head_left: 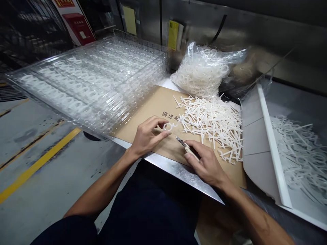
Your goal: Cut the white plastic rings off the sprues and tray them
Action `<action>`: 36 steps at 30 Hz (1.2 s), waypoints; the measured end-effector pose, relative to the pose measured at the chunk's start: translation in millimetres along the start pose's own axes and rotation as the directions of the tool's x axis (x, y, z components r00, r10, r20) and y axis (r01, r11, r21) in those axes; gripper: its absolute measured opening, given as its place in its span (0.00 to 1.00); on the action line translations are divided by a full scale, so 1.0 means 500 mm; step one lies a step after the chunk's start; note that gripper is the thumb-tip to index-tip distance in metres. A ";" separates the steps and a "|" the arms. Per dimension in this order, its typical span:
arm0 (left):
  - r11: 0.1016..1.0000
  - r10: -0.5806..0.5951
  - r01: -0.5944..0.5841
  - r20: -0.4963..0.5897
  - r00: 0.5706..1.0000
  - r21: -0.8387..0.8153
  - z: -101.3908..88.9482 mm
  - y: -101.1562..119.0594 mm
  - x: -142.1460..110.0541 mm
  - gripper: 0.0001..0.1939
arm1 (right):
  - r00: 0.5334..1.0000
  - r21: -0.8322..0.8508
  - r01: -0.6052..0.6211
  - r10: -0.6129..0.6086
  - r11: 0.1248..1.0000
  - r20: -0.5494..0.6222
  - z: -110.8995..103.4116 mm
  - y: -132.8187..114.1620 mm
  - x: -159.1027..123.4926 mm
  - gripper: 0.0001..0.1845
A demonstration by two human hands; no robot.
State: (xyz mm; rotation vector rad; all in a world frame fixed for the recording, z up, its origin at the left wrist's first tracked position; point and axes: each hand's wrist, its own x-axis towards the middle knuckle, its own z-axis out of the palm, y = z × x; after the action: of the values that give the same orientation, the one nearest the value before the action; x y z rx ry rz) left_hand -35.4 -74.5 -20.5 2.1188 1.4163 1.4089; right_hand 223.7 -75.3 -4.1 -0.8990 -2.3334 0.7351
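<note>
My left hand (149, 136) pinches a small white plastic ring part (168, 127) between thumb and fingertips, above a brown cardboard sheet (155, 109). My right hand (206, 164) grips small side cutters (187, 146) with pale handles, their metal jaws pointing toward the ring part and apart from it. Just right of both hands lies a loose heap of white plastic runners (212, 126) on the cardboard. Its lower edge nearly reaches my right fingers.
Stacked clear plastic trays (89, 81) holding white rings stand to the left. A clear bag of white rings (201, 73) sits behind the heap. A white-edged bin (288, 149) with white plastic pieces is at right. The steel table edge (176, 170) runs before me, above a painted floor (43, 163).
</note>
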 end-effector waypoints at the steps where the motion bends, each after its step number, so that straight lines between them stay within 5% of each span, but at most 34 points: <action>1: 1.000 0.003 -0.003 -0.025 1.000 -0.024 0.007 0.007 -0.002 0.13 | 0.998 0.057 -0.066 0.065 0.996 0.018 -0.004 -0.004 0.001 0.13; 5: 0.995 -0.012 0.003 -0.093 0.996 -0.102 0.029 0.019 -0.016 0.14 | 0.943 0.276 -0.325 0.288 0.905 0.168 -0.019 -0.020 0.004 0.15; 9: 0.992 -0.004 -0.009 -0.102 0.995 -0.127 0.038 0.016 -0.022 0.15 | 0.906 0.324 -0.414 0.352 0.851 0.233 -0.024 -0.030 0.005 0.16; 36: 0.991 0.100 -0.107 -0.083 0.991 -0.078 0.037 0.023 -0.020 0.15 | 0.901 0.296 -0.429 0.379 0.853 0.212 -0.025 -0.029 0.004 0.15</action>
State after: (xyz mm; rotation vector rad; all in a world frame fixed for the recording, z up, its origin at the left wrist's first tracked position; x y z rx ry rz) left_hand -14.2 -83.0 -28.6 2.1342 1.2680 1.5780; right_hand 224.1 -79.3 14.8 -1.2261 -2.0565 1.3710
